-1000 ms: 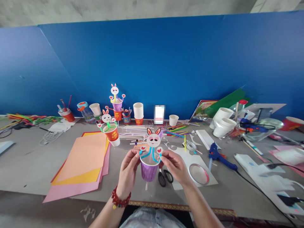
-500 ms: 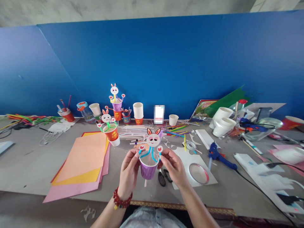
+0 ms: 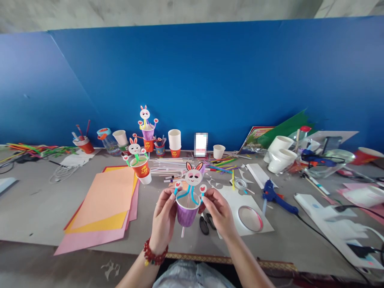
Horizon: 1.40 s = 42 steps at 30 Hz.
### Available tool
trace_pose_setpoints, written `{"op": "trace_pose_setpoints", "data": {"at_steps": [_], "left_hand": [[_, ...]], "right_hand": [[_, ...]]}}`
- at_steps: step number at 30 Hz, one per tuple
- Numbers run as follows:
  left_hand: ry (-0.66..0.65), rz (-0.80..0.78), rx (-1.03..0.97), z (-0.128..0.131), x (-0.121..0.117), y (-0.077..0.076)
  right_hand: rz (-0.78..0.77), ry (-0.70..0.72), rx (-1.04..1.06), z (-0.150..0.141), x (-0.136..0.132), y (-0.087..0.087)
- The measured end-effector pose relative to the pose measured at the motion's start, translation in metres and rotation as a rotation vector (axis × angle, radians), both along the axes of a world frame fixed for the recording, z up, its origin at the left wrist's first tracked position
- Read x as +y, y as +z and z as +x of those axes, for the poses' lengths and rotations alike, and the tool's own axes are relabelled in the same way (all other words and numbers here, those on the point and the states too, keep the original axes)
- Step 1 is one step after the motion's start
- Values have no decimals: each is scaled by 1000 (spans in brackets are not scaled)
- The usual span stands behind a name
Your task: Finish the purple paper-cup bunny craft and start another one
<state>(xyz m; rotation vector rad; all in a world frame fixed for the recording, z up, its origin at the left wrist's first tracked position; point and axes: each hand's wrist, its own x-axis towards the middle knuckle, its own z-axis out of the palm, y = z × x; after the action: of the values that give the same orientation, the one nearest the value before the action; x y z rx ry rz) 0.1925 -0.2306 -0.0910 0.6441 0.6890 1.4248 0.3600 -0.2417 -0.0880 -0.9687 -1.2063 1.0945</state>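
I hold a purple paper cup (image 3: 186, 213) above the table's front edge, with a paper rabbit face (image 3: 193, 177) rising from it on a stick and two blue straw arms tipped with red hearts. My left hand (image 3: 163, 220) grips the cup's left side, fingers pinched near the left straw arm. My right hand (image 3: 218, 211) grips the right side, fingertips at the right straw arm. A white stick end pokes out below the cup.
Black-handled scissors (image 3: 206, 224) lie just behind the cup. Orange, yellow and pink paper sheets (image 3: 105, 204) lie to the left. A tape ring (image 3: 250, 218) and blue glue gun (image 3: 274, 196) lie to the right. Two finished rabbit cups (image 3: 140, 166) and loose straws (image 3: 171, 164) stand farther back.
The cup and both hands have risen slightly and drifted a little toward me; the grip looks the same.
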Motion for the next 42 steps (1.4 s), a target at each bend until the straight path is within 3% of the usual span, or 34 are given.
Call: {"op": "trace_pose_setpoints", "data": {"at_steps": [4,13,23,26,30,36,39,42], "left_hand": [[-15,70,57,-1,-5,-7],[-218,93,231,2,-14,-12],[-159,107,258,-2,-11,-23],[-153,93,273,-4,-9,-24],[-121,53,290,-8,-8,-29],[-183,16,279,-11,-7,-35],[-243,-26,242,-8,-7,-33],[-287,-59,236,-5,-6,-34]], "right_hand": [[38,-30,-1,2,-1,-4],[91,-82,-64,6,-6,-12],[53,-32,-36,13,-15,-19],[51,-89,-112,23,-21,-24],[97,-314,-384,59,-30,-36],[-5,-802,-987,157,-49,-59],[-67,-898,-1342,200,-50,-66],[-163,-923,-1570,232,-41,-74]]}}
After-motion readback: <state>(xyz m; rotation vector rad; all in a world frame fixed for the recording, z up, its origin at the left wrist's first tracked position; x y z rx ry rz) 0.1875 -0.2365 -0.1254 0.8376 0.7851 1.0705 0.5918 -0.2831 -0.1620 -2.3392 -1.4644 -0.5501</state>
